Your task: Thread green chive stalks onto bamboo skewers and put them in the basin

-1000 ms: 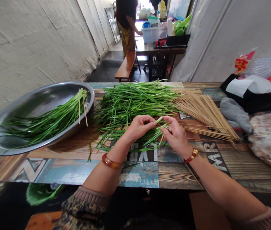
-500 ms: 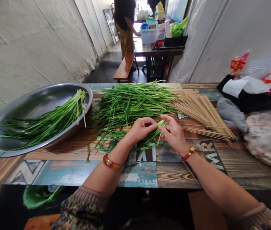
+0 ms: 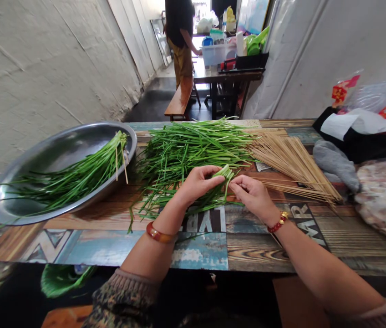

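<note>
Green, slender, pale-ended stalks [image 3: 226, 171] bunch in the left grip [image 3: 200, 183].

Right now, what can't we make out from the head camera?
Head view: inner part of held stalks, hidden by left hand.
Head view: floor of metal basin beneath greens, covered by them.
Head view: head of standing person, cut off by top edge.
Head view: contents of plastic bag, blurred, cut by right edge.

A slim bunch of green chives [image 3: 226, 171], pale stem ends gathered rightward, sits clasped in the left fingers [image 3: 214, 182]
</note>
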